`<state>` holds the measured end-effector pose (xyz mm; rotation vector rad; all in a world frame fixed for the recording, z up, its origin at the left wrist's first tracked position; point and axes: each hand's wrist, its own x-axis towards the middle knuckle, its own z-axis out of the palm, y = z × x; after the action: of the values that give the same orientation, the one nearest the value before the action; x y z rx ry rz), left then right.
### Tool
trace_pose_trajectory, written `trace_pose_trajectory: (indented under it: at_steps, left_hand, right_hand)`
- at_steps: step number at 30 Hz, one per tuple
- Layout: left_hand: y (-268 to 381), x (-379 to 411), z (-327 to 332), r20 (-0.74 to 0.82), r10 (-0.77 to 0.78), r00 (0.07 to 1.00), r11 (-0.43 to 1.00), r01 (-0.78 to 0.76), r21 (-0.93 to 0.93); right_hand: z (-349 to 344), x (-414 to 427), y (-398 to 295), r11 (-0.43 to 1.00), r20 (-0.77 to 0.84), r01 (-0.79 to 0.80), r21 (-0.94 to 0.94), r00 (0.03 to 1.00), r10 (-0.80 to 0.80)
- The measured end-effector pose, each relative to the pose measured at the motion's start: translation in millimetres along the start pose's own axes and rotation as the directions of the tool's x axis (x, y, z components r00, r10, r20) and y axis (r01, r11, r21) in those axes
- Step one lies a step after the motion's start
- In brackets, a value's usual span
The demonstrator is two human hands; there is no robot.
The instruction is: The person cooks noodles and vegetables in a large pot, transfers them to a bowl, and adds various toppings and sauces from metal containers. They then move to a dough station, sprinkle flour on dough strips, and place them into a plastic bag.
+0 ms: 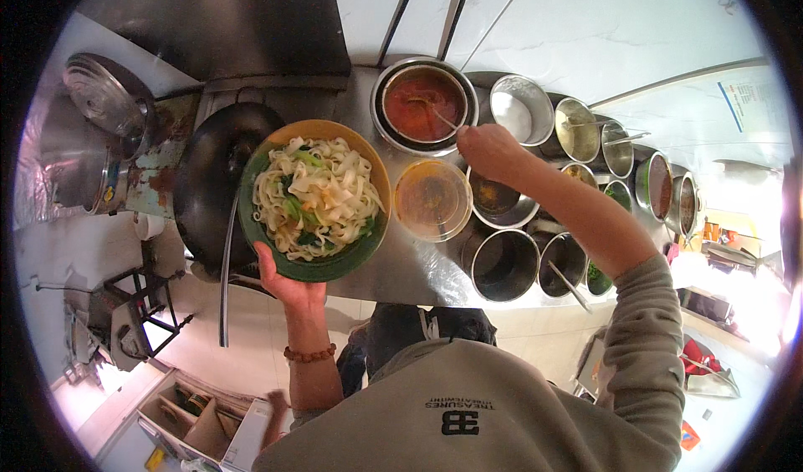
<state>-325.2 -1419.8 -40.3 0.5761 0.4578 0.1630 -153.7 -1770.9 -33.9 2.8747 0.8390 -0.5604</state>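
Observation:
My left hand (293, 284) carries a green and orange bowl (288, 269) from below, tilted over the edge of the wok. Wide white noodles (332, 189) with leafy greens fill the bowl. My right hand (492, 152) grips the handle of a metal spoon or ladle (446, 120), whose head dips into a pot of red sauce (423, 92). That pot sits inside a larger steel rim (377, 105). Between the bowl and my right forearm, a round plastic container (433, 201) with orange-stained walls stands on the steel counter (408, 268).
A black wok (201, 177) lies left of the bowl, with a long metal handle (229, 271) jutting past the counter edge. Steel pots (505, 265) crowd the right side, some with utensils such as a spoon (568, 287) sticking out. A metal lid (103, 95) leans at far left.

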Motion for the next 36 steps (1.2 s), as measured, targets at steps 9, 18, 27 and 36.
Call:
trace_pose_trajectory:
  at_steps: [9, 18, 27, 36]
  left_hand:
    - [-1, -1, 9, -0.002, -0.048, 0.999, 0.999, 0.048, -0.008]
    - [5, 2, 1, -0.077, -0.029, 0.997, 0.993, 0.038, 0.113]
    - [2, 3, 6, -0.032, -0.06, 0.998, 0.997, 0.062, 0.056]
    - [4, 4, 6, -0.018, -0.057, 0.998, 0.996, 0.058, 0.068]
  right_hand:
    - [9, -17, -27, 0.906, 0.078, -0.1, 0.41, 0.994, 0.074]
    - [10, -44, -31, 0.621, 0.07, -0.193, 0.76, 0.974, 0.217]
    - [30, -48, -48, 0.217, 0.132, -0.205, 0.954, 0.941, 0.312]
    - [55, -37, -72, 0.066, 0.123, -0.159, 0.985, 0.919, 0.375]
